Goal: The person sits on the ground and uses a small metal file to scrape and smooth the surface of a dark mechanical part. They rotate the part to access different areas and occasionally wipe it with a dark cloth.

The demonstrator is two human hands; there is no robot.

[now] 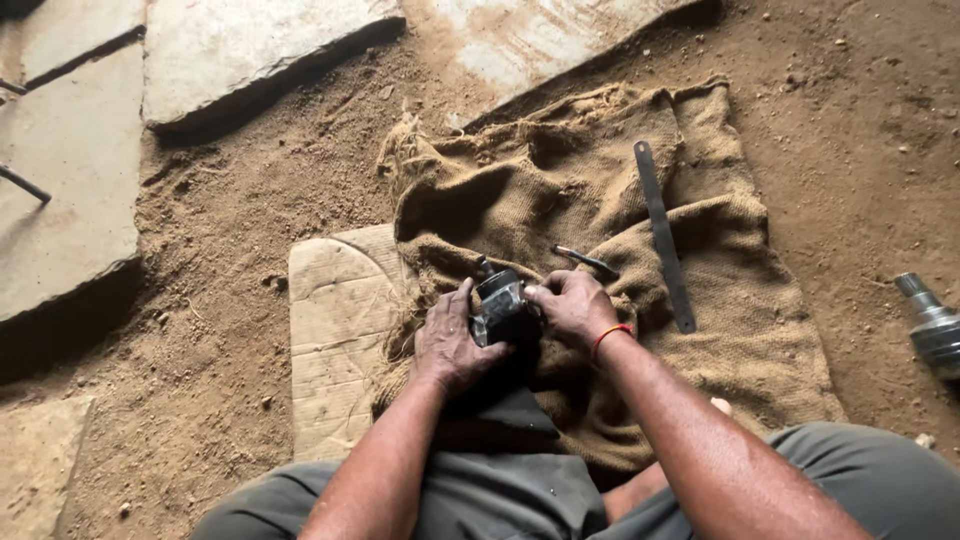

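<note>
Both my hands hold a dark, greasy round metal part (500,300) just above a crumpled burlap sack (740,290) spread on the dirt. My left hand (452,340) wraps its left side from below. My right hand (572,306), with a red thread band on the wrist, grips its right side. A thin metal tool (585,261) lies on the sack just beyond my right hand. A long flat metal bar (664,235) lies on the sack to the right.
A worn wooden board (335,330) lies under the sack's left edge. Flat stone slabs (70,170) line the far left and top. A metal shaft piece (930,322) rests on the dirt at the right edge. My knees in grey trousers (500,495) fill the bottom.
</note>
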